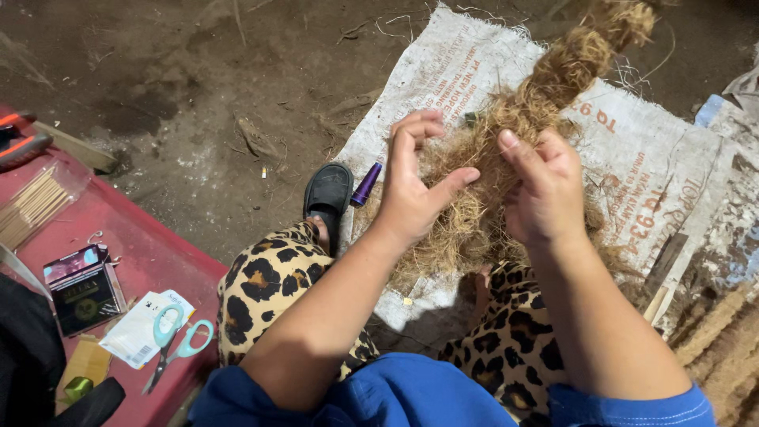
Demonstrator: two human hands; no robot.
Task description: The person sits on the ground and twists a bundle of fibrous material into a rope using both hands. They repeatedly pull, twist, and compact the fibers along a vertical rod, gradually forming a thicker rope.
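1. The person sits low over a dirt floor, both hands buried in a loose clump of coir fibre (474, 198) that hangs above a white woven sack (443, 71) spread on the ground.

2. The left hand (415, 186) has its fingers curled partway, thumb stretched across toward the other hand, pinching strands at the near side of the clump. It is a light pinch, not a fist.

3. The right hand (541, 190) is turned with its back to the camera; its fingers bend into the fibre and seem to grip it, though how tightly I cannot tell from here.

4. From the clump a twisted rope of the same fibre (581, 51) runs up toward the far edge of the sack, so the loose stuff sits at the rope's near end.

5. To do this well, I would judge the strands want feeding in thin and even, both hands close together, keeping tension on the rope so the twist does not slacken.

6. A purple tube (366, 186) lies on the sack's left edge, just beside a black sandal (328, 194).

7. On a red mat (150, 245) at the left lie scissors with pale green handles (178, 340), a small dark box (83, 289) and a bundle of thin sticks (32, 205), well apart from the hands.
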